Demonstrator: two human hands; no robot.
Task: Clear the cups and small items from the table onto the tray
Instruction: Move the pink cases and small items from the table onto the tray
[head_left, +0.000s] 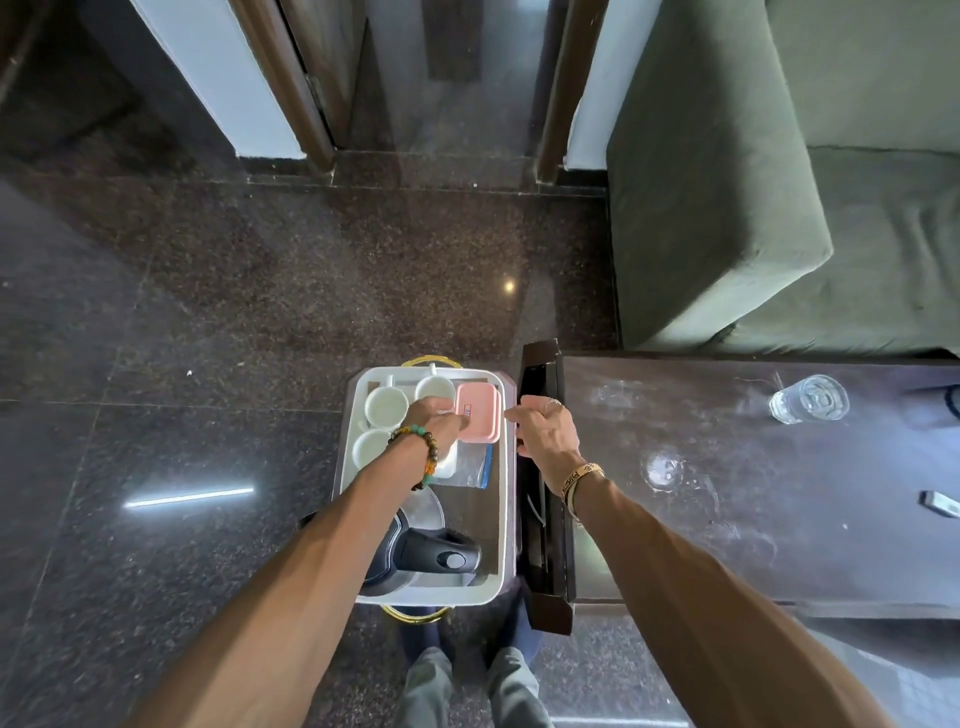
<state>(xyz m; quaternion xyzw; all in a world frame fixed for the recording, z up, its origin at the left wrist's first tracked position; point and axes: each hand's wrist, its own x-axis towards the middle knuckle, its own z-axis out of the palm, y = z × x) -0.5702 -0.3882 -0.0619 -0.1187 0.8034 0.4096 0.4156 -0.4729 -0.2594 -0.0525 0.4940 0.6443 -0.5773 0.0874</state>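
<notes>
Three cups (385, 408) on tray (426, 598), one glass (810, 399) on desk (675, 519)

Your left grip (434, 421) is over the tray, fingertips at the pink box (478, 415). Can't tell if it pinches the box. Your right grip (545, 431) is at the desk edge, fingers loosely curled, holding nothing. The glass stands well right of both.

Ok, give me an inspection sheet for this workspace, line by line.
Surface: dark table, smudged.
Job's things: white tray holds three white cups, pink box, plastic bag, black kettle; clear glass and small white item on the table.
Clutter: faint clear shape mid-table, unclear.
Hands: left hand touches the pink box; right hand hovers open beside the tray.
Cables: dark loop at table's right edge, possibly a cord.
Surroundings: green sofa, dark stone floor.
</notes>
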